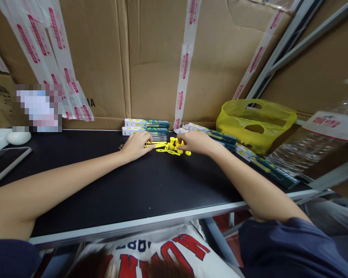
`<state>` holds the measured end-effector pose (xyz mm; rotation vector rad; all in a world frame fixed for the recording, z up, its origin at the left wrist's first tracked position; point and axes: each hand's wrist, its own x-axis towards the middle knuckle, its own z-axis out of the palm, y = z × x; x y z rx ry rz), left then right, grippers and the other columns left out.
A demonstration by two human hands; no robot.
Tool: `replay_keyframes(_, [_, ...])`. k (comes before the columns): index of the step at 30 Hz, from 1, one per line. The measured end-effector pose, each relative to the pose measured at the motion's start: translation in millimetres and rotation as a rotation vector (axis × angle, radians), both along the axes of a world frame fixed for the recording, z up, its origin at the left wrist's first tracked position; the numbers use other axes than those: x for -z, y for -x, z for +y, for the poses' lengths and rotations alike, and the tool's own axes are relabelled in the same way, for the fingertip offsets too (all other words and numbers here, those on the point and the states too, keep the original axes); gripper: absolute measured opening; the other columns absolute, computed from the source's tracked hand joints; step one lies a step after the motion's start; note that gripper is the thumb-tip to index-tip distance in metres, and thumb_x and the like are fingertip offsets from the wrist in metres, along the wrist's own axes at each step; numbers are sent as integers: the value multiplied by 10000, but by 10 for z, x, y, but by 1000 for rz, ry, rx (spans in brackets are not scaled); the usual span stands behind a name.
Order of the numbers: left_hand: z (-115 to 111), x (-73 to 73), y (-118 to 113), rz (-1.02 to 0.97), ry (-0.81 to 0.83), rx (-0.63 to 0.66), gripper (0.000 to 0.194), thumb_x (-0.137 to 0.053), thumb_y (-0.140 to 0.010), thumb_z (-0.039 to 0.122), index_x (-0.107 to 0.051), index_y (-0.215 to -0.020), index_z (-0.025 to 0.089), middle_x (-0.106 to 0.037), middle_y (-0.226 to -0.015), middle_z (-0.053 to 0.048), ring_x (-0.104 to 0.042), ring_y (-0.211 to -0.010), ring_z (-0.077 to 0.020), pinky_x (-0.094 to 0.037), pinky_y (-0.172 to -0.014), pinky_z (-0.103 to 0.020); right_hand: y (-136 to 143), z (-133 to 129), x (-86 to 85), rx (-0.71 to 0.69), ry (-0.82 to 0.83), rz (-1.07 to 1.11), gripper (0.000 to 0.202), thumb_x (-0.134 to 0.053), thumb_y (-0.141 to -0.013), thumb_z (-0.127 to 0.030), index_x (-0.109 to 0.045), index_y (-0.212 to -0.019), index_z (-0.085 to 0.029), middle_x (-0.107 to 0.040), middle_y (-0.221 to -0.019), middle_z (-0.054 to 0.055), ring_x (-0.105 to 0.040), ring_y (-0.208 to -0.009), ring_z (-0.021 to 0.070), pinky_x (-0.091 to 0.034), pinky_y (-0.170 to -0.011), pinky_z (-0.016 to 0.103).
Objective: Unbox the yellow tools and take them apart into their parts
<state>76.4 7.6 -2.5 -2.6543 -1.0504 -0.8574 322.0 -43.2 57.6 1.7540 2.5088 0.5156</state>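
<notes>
Cardboard [153, 58] walls the back of the black table [150, 181], open toward its front edge. Slim cartons [146, 131] lie behind and rightward. Left hand [137, 146] and right hand [195, 142] curl, pinching or not I cannot tell; yellow parts [173, 139] between them lie loose, seemingly unfinished.

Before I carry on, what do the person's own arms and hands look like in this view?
The left hand and right hand are bare, with no gloves, watches or cables visible. The forearms are uncovered too. The left sleeve and right sleeve are plain dark navy and short, with no markings I can see.
</notes>
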Motion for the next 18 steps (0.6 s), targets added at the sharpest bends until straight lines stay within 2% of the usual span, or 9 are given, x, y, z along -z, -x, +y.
replay_keyframes(2, [0, 3, 4, 16, 2, -13, 193, -577, -840, 375, -542, -881, 190, -579, -977, -47, -534, -929, -224, -405, -797, -345, -19, 12, -8, 6, -6, 10, 272, -585, -815, -425, -633, -970, -207, -693, -934, 84, -618, -833, 220, -364, -618, 266])
replay_keyframes(9, [54, 0, 5, 12, -5, -46, 84, -564, -839, 268, -540, -841, 188, -576, -937, -38, -537, -887, -204, -405, -768, -321, -81, 73, -32, 9, -16, 16, 245, -560, -820, -404, -626, -942, -202, -693, -957, 75, -610, -809, 207, -344, -588, 266])
replay_keyframes(18, [64, -7, -8, 16, -1, -59, 118, -573, -848, 299, -548, -820, 187, -577, -928, -45, -532, -900, -217, -402, -790, -338, -54, 50, -4, -13, -42, 6, 240, -548, -815, -390, -624, -945, -203, -691, -914, 84, -620, -837, 224, -331, -587, 270])
